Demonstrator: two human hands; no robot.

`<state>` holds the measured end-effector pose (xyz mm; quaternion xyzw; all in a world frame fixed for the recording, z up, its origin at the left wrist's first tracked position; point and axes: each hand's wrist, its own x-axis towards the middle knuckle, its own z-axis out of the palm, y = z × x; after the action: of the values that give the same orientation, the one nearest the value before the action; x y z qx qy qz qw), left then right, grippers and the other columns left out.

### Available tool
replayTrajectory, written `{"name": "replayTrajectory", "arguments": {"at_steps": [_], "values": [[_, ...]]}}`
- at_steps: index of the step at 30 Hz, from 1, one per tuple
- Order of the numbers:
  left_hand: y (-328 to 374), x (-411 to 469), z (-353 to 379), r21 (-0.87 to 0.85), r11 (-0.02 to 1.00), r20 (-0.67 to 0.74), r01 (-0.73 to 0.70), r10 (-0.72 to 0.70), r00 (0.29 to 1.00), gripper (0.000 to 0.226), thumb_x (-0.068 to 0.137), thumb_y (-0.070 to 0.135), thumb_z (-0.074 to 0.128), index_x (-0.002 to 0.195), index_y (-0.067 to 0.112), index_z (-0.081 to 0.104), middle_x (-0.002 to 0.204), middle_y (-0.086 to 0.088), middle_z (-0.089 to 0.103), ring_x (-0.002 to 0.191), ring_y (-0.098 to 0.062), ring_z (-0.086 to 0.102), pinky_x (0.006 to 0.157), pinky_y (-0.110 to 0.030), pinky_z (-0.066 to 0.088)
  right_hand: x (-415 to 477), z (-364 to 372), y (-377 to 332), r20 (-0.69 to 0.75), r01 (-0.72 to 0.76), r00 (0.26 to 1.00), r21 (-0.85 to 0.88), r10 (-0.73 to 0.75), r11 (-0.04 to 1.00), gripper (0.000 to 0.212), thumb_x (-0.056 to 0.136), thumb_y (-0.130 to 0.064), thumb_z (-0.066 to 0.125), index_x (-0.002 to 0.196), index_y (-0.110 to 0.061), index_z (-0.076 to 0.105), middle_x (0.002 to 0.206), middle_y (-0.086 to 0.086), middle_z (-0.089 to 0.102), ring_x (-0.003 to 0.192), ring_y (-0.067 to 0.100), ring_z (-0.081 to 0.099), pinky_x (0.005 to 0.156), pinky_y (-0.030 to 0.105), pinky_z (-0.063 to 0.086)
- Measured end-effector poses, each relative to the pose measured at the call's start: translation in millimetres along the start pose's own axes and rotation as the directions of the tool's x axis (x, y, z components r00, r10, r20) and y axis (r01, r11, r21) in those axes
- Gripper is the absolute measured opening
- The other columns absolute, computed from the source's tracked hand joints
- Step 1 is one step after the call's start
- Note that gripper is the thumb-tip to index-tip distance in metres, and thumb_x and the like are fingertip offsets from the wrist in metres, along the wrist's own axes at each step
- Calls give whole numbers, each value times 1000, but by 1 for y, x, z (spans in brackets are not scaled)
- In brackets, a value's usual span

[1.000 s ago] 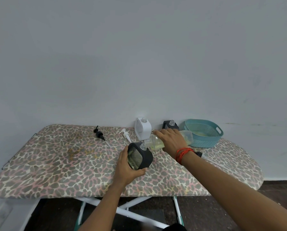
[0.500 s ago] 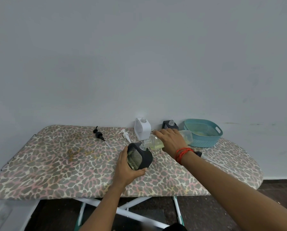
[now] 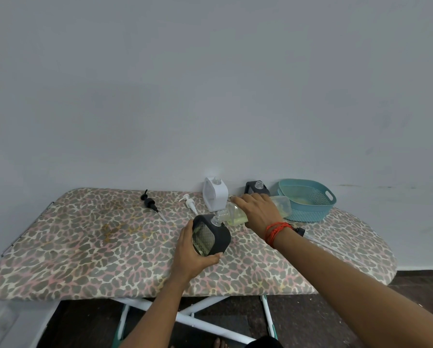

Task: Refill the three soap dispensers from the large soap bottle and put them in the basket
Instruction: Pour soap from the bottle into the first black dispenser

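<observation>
Head view: pouring into dispenser 1 of 3, unchanged over 1 second

Gripping the black dispenser (image 3: 211, 234) with the left hand (image 3: 190, 252), fingers and thumb curled round its lower end, tilted rightward over the middle of the ironing board (image 3: 85, 247), nearer the front edge; cannot tell whether resting on the cover or lifted clear. Wrapping the right hand (image 3: 257, 212) round the large soap bottle (image 3: 235, 215), laid almost flat, neck meeting the dispenser's open mouth. Cannot tell flow from no flow at this size. Set against 1 second ago and 0.5 seconds ago: same grips, same tilt, same spots, so judged a slow pour in mid-course, fill 1 not yet finished. Leaving 2 to refill, standing uncapped along the far edge: the white dispenser (image 3: 215, 197) and a second black dispenser (image 3: 257, 188), just behind the bottle. Waiting at the far right corner, the basket (image 3: 307, 212), holding no dispenser. Lying loose left of the white dispenser, a black pump (image 3: 149, 203) and a white pump (image 3: 190, 203); peeking from behind the right wrist, seemingly a 3rd pump (image 3: 299, 231)
</observation>
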<state>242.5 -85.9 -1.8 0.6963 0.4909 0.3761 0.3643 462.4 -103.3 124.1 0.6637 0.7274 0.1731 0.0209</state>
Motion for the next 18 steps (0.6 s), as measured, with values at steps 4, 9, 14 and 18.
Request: {"name": "replayTrajectory", "arguments": {"at_steps": [4,9,14,18], "values": [[-1,1,0,3,1000,-1,5,-5,1000,131,56,53,94,161,20,22,160,1,32,148,-19,31,119,-40,33,0,-1,-1,1,4,1000,-2,-4,1000,73,70,-13,77,134,-29,45,121,0,63,106,27,60,94,42,45],[-1,0,0,12,1000,-1,-2,2,1000,131,55,53,94,160,20,23,158,1,34,145,-18,34,117,-37,34,-1,-2,-1,-7,3,1000,1,-3,1000,74,70,-10,76,135,-28,46,120,1,64,105,28,60,93,42,45],[-3,2,0,16,1000,-2,-1,1,1000,132,52,60,91,159,21,24,157,1,35,145,-19,35,117,-46,37,-1,-2,-1,-17,3,1000,4,-3,1000,73,68,-9,77,133,-28,49,117,2,65,103,28,62,91,43,46],[-2,1,0,12,1000,11,-3,3,1000,131,55,54,93,160,20,23,160,0,32,148,-19,30,119,-40,32,-2,-3,-2,-17,5,1000,6,-5,1000,73,69,-8,76,134,-28,48,119,2,64,105,28,61,92,43,46]]}}
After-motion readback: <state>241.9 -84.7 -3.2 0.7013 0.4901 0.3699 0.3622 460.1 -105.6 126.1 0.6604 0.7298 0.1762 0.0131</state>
